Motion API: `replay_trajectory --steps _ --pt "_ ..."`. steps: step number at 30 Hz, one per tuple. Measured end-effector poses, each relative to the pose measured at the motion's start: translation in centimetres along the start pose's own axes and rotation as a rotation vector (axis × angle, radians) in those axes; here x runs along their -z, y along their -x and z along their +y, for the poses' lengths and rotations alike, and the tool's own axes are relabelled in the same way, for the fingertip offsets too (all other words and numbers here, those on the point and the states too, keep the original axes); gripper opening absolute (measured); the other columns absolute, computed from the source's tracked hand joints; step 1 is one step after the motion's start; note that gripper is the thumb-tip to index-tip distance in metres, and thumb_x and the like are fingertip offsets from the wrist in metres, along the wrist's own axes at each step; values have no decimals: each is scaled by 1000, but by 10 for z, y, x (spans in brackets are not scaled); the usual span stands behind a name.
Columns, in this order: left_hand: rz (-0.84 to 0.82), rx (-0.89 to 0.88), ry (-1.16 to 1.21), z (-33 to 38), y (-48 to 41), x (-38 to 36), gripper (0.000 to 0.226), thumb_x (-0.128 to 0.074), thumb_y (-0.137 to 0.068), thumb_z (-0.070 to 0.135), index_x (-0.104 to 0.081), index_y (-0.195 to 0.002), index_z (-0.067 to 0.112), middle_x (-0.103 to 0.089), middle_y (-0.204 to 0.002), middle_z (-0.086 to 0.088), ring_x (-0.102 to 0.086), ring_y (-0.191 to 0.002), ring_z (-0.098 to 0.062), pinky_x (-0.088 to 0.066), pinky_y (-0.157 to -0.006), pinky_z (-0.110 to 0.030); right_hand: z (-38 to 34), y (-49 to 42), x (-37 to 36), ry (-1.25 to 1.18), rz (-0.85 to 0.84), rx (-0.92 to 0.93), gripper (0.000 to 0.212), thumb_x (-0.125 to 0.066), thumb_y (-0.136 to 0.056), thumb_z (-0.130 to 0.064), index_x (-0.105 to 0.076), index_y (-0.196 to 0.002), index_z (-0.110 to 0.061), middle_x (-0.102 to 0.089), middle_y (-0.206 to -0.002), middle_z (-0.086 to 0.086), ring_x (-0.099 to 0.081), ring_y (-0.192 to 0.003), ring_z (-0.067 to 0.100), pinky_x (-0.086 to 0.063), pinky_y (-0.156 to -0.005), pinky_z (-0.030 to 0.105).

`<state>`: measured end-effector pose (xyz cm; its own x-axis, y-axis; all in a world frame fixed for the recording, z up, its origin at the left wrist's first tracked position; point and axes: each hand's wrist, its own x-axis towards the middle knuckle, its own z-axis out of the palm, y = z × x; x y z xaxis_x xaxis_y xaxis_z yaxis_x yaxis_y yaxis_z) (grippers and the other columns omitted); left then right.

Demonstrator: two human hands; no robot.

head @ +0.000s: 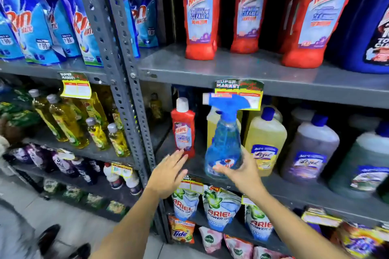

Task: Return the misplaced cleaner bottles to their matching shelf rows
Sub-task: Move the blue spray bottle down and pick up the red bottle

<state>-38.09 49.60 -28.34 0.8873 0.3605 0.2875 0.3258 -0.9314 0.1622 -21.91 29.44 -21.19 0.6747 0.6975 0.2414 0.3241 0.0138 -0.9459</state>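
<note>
My right hand [242, 171] grips the base of a blue spray bottle [224, 139] with a blue trigger head, held upright in front of the middle shelf [294, 193]. A small red Harpic bottle [184, 130] with a white cap stands at that shelf's left end, among yellow and grey Lizol bottles [266, 141]. My left hand [168, 176] is open, fingers spread, with its fingertips just below the small red bottle. Large red Harpic bottles [201, 10] line the shelf above [231, 69].
A grey perforated steel upright [126, 82] divides the racks. Blue Rin pouches [37, 23] fill the upper left; yellow dish-liquid bottles [69, 124] stand below them. Ariel pouches [221, 206] sit on the lower shelf. A dark blue jug [370, 27] stands top right. Black shoes [48, 235] on the floor.
</note>
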Motion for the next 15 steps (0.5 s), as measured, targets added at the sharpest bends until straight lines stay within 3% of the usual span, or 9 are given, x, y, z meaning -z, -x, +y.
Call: replay_trajectory --steps 3,7,13,15 --pt "-120 46 23 -3 1 -26 57 -32 -103 44 -19 -153 19 -11 -161 -1 -10 -149 -16 -6 -121 -32 45 -9 1 89 -3 -65 57 -92 -61 -17 -59 -103 -37 -74 -93 -20 -68 -88 -4 -55 -82 26" --pt "-221 132 0 -4 3 -49 63 -28 -102 52 -11 -154 21 -2 -162 -1 1 -149 -16 2 -121 -32 83 -21 -1 119 -4 -104 53 -91 -61 -20 -58 -97 -39 -69 -90 -36 -67 -81 -10 -51 -68 8" --pt "-179 162 -10 -5 6 -65 64 -30 -100 54 -16 -153 20 -8 -162 -3 2 -149 -16 1 -122 -35 109 -36 -6 146 43 -55 50 -88 -69 -22 -53 -100 -41 -69 -93 -20 -65 -87 -9 -48 -68 6" --pt "-156 176 9 -3 7 -67 64 -30 -100 54 -19 -153 20 -10 -162 -3 0 -149 -17 -1 -122 -36 115 -37 -5 187 56 -43 49 -89 -68 -27 -56 -104 -33 -68 -97 -8 -66 -88 3 -52 -73 19"
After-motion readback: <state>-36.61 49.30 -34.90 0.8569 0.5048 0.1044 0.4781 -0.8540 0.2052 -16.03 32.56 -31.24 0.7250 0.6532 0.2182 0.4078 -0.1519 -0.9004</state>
